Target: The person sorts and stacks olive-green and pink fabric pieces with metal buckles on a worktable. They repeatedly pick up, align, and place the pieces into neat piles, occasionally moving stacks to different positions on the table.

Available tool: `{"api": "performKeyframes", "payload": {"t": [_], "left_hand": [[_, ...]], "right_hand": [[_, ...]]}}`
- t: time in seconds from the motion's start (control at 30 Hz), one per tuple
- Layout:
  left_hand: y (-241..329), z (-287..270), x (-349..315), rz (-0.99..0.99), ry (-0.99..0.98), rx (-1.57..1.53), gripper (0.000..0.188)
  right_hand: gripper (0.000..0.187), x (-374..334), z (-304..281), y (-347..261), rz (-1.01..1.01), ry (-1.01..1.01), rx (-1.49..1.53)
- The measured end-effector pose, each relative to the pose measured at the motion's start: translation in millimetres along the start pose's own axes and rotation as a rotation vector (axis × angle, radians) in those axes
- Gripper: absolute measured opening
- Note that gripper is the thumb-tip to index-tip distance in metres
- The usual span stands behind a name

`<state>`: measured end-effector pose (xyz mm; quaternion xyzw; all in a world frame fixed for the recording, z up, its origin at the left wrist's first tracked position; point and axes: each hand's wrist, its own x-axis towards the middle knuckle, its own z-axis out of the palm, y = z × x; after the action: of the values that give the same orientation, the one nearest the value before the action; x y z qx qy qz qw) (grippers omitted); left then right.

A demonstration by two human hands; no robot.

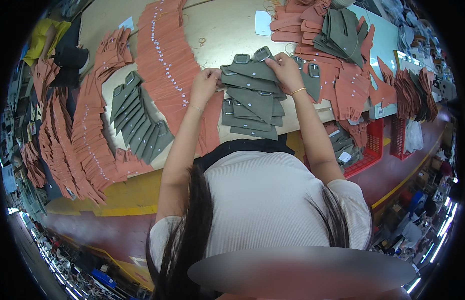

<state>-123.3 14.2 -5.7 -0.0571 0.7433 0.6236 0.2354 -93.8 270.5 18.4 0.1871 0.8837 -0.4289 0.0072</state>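
A stack of dark green fabric pieces [250, 104] lies overlapped in front of me, several with square green buckles [263, 53] and small white stickers. At its left edge, my left hand [206, 85] is closed, fingers curled at the end of an upper green piece. My right hand [286, 71] pinches the upper right corner of the top piece, close beside a buckle. Another green piece with a buckle [313, 80] lies just right of that hand. The fingertips of both hands are partly hidden.
Long overlapped rows of orange pieces [165, 55] and a fanned green pile [137, 117] cover the table's left. More orange pieces [350, 87] and green ones [340, 35] heap at right. A red crate [370, 150] stands below the right edge. Another person [47, 40] is at far left.
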Motion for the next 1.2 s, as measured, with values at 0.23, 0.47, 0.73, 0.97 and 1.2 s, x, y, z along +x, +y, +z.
{"api": "performKeyframes", "payload": {"t": [0.23, 0.47, 0.73, 0.97, 1.2], "left_hand": [[8, 8, -2, -0.051, -0.025, -0.08, 0.017], [-1, 15, 18, 0.159, 0.055, 0.141, 0.021], [-2, 19, -12, -0.042, 0.079, 0.028, 0.027], [-12, 11, -35, -0.164, -0.122, -0.071, 0.023], [4, 3, -41, -0.299, -0.272, -0.096, 0.016]], "right_hand": [[0.05, -2, 9, 3, -0.148, -0.114, -0.327], [0.044, 15, 12, -4, -0.165, -0.086, -0.228], [0.048, -4, -8, 4, -0.076, 0.003, -0.115], [0.038, -67, -43, 20, 0.299, -0.552, -0.012], [0.029, -101, -23, 24, 0.313, -0.48, 0.475]]}}
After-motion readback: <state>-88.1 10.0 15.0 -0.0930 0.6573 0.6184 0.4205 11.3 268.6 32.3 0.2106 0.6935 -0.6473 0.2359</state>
